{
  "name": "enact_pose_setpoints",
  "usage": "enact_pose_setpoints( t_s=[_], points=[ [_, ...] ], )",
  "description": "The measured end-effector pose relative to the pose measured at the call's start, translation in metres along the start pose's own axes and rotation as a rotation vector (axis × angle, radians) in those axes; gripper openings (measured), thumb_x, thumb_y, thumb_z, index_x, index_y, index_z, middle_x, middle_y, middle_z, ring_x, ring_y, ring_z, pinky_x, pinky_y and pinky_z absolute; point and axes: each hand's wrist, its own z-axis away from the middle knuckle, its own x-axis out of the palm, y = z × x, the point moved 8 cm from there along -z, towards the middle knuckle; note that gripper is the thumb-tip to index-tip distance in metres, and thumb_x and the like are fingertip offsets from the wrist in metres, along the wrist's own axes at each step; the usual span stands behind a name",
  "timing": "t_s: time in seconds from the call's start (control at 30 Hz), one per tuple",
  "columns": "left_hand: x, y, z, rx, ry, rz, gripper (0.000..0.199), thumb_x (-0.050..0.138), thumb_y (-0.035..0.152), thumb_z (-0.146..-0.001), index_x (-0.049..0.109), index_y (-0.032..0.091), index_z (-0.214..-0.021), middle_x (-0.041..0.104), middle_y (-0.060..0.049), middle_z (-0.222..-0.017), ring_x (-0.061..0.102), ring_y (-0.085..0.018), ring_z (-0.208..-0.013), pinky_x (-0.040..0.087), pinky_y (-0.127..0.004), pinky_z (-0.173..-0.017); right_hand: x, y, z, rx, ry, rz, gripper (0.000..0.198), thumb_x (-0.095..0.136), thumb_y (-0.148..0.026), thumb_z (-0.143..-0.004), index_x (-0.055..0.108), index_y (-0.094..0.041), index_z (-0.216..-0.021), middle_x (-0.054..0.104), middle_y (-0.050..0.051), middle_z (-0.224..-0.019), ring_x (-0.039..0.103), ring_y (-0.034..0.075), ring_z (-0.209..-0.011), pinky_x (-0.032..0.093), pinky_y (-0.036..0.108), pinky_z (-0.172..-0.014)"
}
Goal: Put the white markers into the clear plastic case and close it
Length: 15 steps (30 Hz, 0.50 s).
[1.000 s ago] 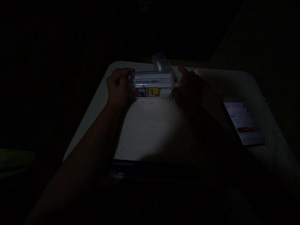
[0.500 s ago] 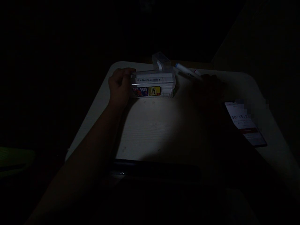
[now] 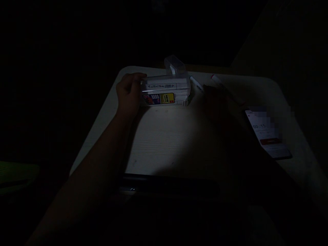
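The scene is very dark. My left hand (image 3: 129, 94) grips the left end of a clear plastic marker case (image 3: 165, 90) that lies on its side on the white table (image 3: 166, 143), its lid (image 3: 175, 65) flipped up. White markers fill the case. My right hand (image 3: 215, 100), deep in shadow, holds a white marker with a blue-green cap (image 3: 196, 83) just right of the case's open end. A second white marker with a red tip (image 3: 225, 89) lies on the table behind my right hand.
A phone (image 3: 268, 135) with a lit timer screen lies at the table's right side. A dark flat object (image 3: 169, 184) sits along the near edge. Beyond the table, everything is black.
My right hand drew a marker out of the case and swung it right, then brought it back near the case's open end. My left hand has kept hold of the case.
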Motion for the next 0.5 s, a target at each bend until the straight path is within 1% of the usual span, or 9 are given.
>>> enact_pose_setpoints(
  t_s=[0.07, 0.13, 0.2, 0.27, 0.33, 0.37, 0.43, 0.5],
  points=[
    [0.0, -0.001, 0.0, -0.003, -0.012, -0.002, 0.063, 0.049, 0.073, -0.085, 0.076, 0.018, -0.097, 0.067, -0.005, -0.088, 0.065, -0.017, -0.09, 0.05, -0.034, -0.083, 0.001, 0.001, 0.0, -0.001, 0.002, 0.01, 0.05, 0.026, -0.01, -0.098, 0.047, -0.009, -0.143, 0.052, 0.016, -0.142, 0.05, 0.025, -0.132, 0.033, 0.044, -0.117],
    [0.001, -0.001, 0.0, -0.004, -0.03, -0.009, 0.063, 0.048, 0.073, -0.086, 0.076, 0.017, -0.098, 0.067, -0.005, -0.088, 0.065, -0.017, -0.091, 0.051, -0.035, -0.085, 0.0, 0.006, 0.001, 0.026, 0.024, 0.027, 0.051, 0.027, -0.012, -0.098, 0.045, -0.01, -0.146, 0.047, 0.016, -0.146, 0.044, 0.026, -0.138, 0.023, 0.05, -0.123],
    [0.001, 0.0, 0.0, 0.0, -0.04, -0.015, 0.063, 0.048, 0.072, -0.086, 0.075, 0.017, -0.098, 0.066, -0.004, -0.087, 0.064, -0.017, -0.092, 0.051, -0.036, -0.087, -0.002, 0.013, 0.003, 0.059, 0.041, 0.038, 0.05, 0.027, -0.015, -0.099, 0.043, -0.012, -0.147, 0.043, 0.015, -0.15, 0.036, 0.028, -0.145, 0.014, 0.058, -0.124],
    [0.002, -0.001, 0.0, -0.005, -0.032, -0.003, 0.06, 0.049, 0.07, -0.087, 0.075, 0.017, -0.098, 0.065, -0.004, -0.087, 0.064, -0.017, -0.091, 0.052, -0.036, -0.087, -0.004, 0.018, 0.004, 0.066, 0.053, 0.022, 0.05, 0.027, -0.016, -0.1, 0.04, -0.014, -0.149, 0.039, 0.014, -0.154, 0.029, 0.027, -0.149, 0.01, 0.064, -0.122],
    [0.001, -0.001, 0.001, -0.008, -0.001, 0.016, 0.056, 0.051, 0.068, -0.088, 0.076, 0.018, -0.097, 0.066, -0.005, -0.087, 0.064, -0.017, -0.09, 0.052, -0.036, -0.086, -0.005, 0.021, 0.005, 0.059, 0.067, 0.0, 0.05, 0.028, -0.015, -0.1, 0.04, -0.015, -0.149, 0.038, 0.013, -0.154, 0.025, 0.027, -0.15, 0.008, 0.066, -0.121],
    [0.0, -0.001, 0.001, -0.009, 0.014, 0.021, 0.055, 0.052, 0.067, -0.088, 0.076, 0.018, -0.096, 0.066, -0.005, -0.086, 0.064, -0.018, -0.089, 0.052, -0.036, -0.086, -0.006, 0.023, 0.005, 0.065, 0.074, -0.003, 0.051, 0.028, -0.014, -0.1, 0.041, -0.014, -0.149, 0.038, 0.013, -0.154, 0.024, 0.028, -0.15, 0.008, 0.067, -0.121],
    [0.0, -0.001, 0.002, -0.007, 0.022, 0.018, 0.053, 0.052, 0.066, -0.088, 0.077, 0.019, -0.095, 0.066, -0.006, -0.085, 0.064, -0.019, -0.09, 0.052, -0.036, -0.086, -0.007, 0.028, 0.007, 0.113, 0.087, 0.012, 0.052, 0.028, -0.014, -0.099, 0.039, -0.014, -0.151, 0.035, 0.015, -0.156, 0.021, 0.033, -0.15, 0.01, 0.068, -0.119],
    [0.001, 0.0, 0.002, -0.004, 0.016, 0.011, 0.053, 0.052, 0.066, -0.088, 0.077, 0.019, -0.095, 0.066, -0.005, -0.085, 0.064, -0.019, -0.091, 0.051, -0.037, -0.087, -0.008, 0.03, 0.009, 0.154, 0.077, 0.05, 0.054, 0.03, -0.017, -0.1, 0.033, -0.015, -0.154, 0.03, 0.019, -0.157, 0.021, 0.038, -0.149, 0.016, 0.07, -0.116]
  ],
)
